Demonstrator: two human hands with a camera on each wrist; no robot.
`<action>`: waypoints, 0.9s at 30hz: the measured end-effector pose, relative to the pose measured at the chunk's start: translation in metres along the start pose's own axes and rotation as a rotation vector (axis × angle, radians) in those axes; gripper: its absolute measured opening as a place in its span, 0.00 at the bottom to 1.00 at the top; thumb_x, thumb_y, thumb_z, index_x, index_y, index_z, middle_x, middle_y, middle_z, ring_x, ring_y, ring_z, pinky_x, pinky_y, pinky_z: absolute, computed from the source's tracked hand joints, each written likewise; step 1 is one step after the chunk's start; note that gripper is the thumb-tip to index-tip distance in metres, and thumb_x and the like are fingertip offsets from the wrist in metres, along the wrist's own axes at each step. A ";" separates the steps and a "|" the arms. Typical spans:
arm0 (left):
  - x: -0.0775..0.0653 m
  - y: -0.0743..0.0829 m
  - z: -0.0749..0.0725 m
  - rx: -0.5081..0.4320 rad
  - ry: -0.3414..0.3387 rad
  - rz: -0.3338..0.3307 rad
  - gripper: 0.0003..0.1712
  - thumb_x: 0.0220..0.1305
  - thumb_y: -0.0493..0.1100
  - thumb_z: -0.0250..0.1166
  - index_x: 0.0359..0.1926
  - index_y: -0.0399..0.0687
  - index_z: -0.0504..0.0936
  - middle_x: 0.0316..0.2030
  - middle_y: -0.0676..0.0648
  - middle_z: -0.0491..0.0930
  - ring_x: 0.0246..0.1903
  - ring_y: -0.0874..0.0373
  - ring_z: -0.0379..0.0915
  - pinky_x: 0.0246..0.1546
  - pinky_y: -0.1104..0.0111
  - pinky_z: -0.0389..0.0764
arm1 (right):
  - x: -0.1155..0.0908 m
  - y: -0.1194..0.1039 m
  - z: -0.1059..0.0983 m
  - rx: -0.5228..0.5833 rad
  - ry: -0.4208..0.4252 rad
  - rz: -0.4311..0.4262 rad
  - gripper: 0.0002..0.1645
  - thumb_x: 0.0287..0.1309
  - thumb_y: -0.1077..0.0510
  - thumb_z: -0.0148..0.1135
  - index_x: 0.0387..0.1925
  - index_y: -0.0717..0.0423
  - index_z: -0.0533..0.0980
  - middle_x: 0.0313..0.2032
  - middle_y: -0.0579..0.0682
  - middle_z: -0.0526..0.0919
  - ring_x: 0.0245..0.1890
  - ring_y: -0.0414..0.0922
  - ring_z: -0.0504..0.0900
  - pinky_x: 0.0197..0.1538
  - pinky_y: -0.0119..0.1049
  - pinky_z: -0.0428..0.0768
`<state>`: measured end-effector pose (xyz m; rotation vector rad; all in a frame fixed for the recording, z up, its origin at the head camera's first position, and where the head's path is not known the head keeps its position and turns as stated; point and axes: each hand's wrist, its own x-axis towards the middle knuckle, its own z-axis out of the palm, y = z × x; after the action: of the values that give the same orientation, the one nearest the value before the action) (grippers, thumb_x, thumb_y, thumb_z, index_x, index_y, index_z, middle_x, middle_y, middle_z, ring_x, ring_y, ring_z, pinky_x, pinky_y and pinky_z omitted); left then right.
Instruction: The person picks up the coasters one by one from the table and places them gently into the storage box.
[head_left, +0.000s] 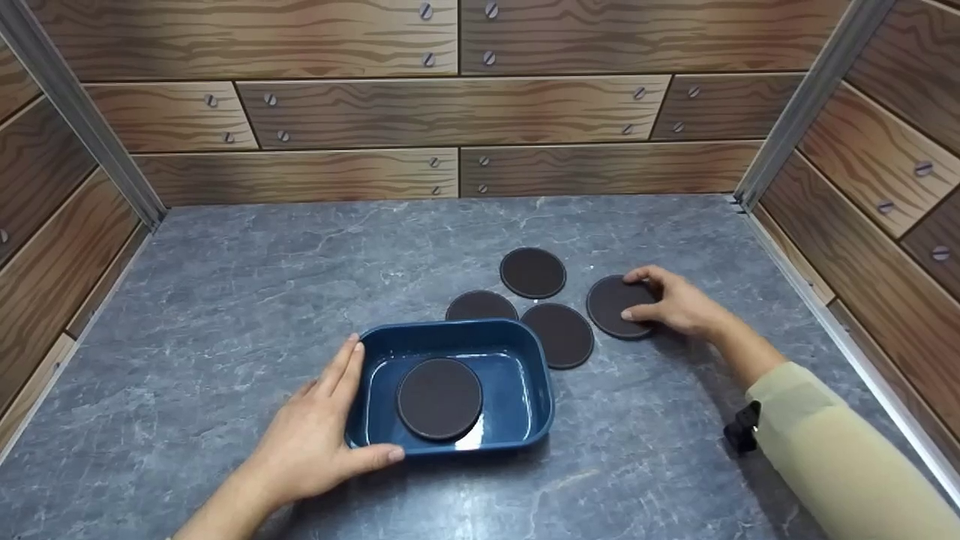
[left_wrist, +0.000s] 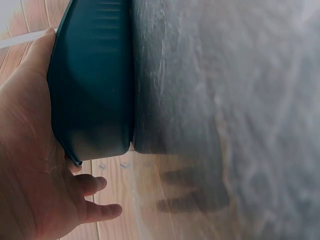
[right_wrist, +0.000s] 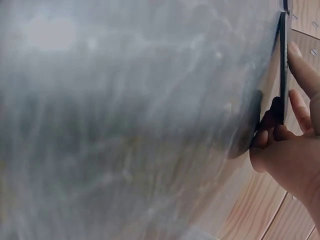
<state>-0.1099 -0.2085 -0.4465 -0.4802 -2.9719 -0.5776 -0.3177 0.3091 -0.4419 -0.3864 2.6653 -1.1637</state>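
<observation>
A dark blue rectangular dish stands on the table, with a round dark brown coaster lying inside it, left of centre. My left hand braces the dish's left end, its straight thumb along the front rim and fingertips at the left rim. In the left wrist view, two fingers stick out past the dish's wall. To the right of the dish, my right hand pinches another coaster by its right side. That coaster shows edge-on in the right wrist view.
Three more coasters lie behind and beside the dish: one farther back, one partly hidden by the rear rim, one partly behind the right rim. Wood-patterned panels wall the grey marbled table at back and sides.
</observation>
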 end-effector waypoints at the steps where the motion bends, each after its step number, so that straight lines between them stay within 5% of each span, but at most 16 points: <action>1: 0.000 0.000 0.000 0.001 0.000 -0.001 0.79 0.52 0.90 0.59 0.86 0.42 0.46 0.85 0.43 0.44 0.70 0.36 0.70 0.64 0.32 0.71 | 0.000 0.001 -0.001 0.003 0.012 0.000 0.39 0.62 0.60 0.77 0.70 0.66 0.70 0.63 0.71 0.78 0.63 0.62 0.75 0.69 0.50 0.66; 5: 0.000 0.000 0.000 0.000 -0.004 0.000 0.79 0.52 0.90 0.59 0.86 0.42 0.46 0.85 0.43 0.43 0.70 0.37 0.69 0.64 0.32 0.70 | -0.003 0.001 -0.007 0.010 0.055 -0.010 0.33 0.67 0.62 0.72 0.68 0.70 0.73 0.63 0.71 0.79 0.60 0.58 0.77 0.63 0.32 0.70; 9: 0.000 0.000 0.000 0.000 -0.006 0.002 0.79 0.52 0.90 0.59 0.86 0.42 0.46 0.85 0.42 0.44 0.70 0.38 0.69 0.65 0.33 0.70 | -0.006 -0.006 -0.015 0.021 0.100 -0.004 0.31 0.68 0.58 0.72 0.68 0.67 0.76 0.63 0.67 0.81 0.53 0.43 0.80 0.53 0.19 0.72; 14: 0.000 0.000 0.000 0.003 0.005 0.008 0.78 0.52 0.89 0.60 0.86 0.41 0.47 0.85 0.43 0.43 0.70 0.37 0.69 0.64 0.33 0.71 | -0.008 -0.017 -0.023 0.113 0.142 0.014 0.31 0.70 0.57 0.71 0.69 0.66 0.76 0.63 0.68 0.80 0.42 0.31 0.81 0.45 0.21 0.79; 27: -0.001 0.000 0.000 0.000 0.021 0.016 0.78 0.52 0.89 0.60 0.85 0.40 0.48 0.85 0.44 0.44 0.71 0.37 0.69 0.65 0.34 0.70 | -0.017 -0.065 -0.019 0.273 0.193 -0.106 0.29 0.69 0.56 0.72 0.67 0.63 0.79 0.55 0.56 0.85 0.45 0.36 0.85 0.46 0.25 0.82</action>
<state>-0.1094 -0.2085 -0.4469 -0.4937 -2.9455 -0.5781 -0.2973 0.2848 -0.3793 -0.3891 2.6155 -1.6498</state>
